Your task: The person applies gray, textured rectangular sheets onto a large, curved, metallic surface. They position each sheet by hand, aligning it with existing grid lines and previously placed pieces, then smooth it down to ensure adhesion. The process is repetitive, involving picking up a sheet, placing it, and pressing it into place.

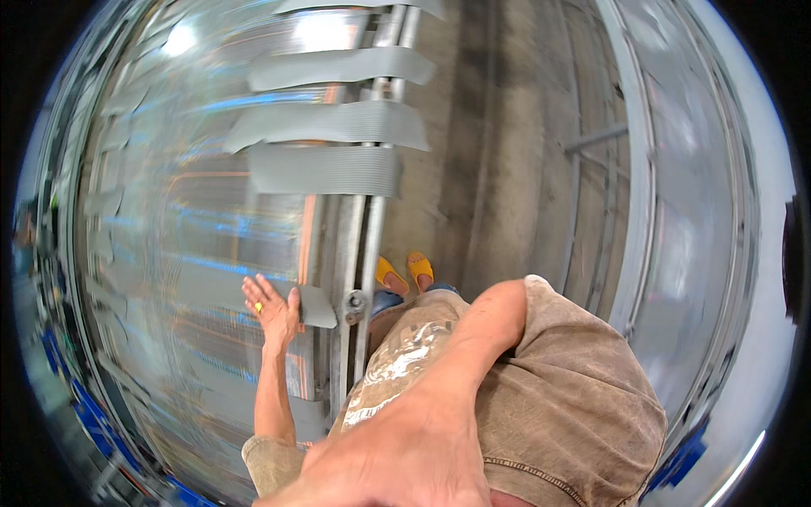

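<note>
My left hand (pixel 269 308) lies with fingers spread, a yellow ring on one, on a grey ribbed strip (pixel 314 306) across a panel covered in clear film (pixel 135 279). Orange and blue lines show through the film. More grey ribbed strips (pixel 325 122) cross the panel's right edge above, over a metal rail (pixel 346 245). My right hand (pixel 389 456) is very large at the bottom, close to the camera over my shirt; its fingers are out of view, so what it holds, if anything, is hidden.
Along my right runs another metal frame (pixel 642 152) with a film-covered panel (pixel 693 237). Between the two frames is a concrete floor (pixel 515 211), where my feet in yellow sandals (pixel 420 266) stand. Blue structures (pixel 89 414) show at the lower left rim.
</note>
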Tool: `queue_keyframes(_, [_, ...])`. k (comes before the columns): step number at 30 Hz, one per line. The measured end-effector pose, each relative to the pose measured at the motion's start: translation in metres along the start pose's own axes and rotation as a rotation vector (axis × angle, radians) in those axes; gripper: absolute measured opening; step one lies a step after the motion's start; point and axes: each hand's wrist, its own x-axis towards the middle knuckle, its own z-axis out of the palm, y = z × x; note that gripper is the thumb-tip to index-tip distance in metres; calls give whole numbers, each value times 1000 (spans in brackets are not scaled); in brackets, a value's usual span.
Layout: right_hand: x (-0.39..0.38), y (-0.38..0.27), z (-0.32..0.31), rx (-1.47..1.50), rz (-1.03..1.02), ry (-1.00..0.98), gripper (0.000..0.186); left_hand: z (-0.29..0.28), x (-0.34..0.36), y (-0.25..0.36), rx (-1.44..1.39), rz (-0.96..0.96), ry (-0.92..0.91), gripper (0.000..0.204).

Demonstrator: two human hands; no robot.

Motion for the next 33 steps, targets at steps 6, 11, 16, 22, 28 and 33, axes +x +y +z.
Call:
queue_keyframes(6, [-18,32,-89,-1159,487,625,22,-6,-15,5,-69,-35,-26,109])
queue_keyframes(11, [-123,29,-185,-1236,567,1259,13,-7,-27,15,-95,48,32,123])
queue_keyframes(16, [-133,19,-189,-1272,712,1251,15,6,-40,37,-26,53,61,103])
queue_keyframes(22, [-145,7,-226,-1454,754,1104,17,26,-38,52,93,-5,272,79])
queue_keyframes(28, [-196,-12,-264,-1401,1011,1032,31,7,-50,56,80,-145,153,88])
queue_keyframes(33, [-237,-34,-293,-1042,1155,1047,67,-30,-52,87,-172,-392,-86,89])
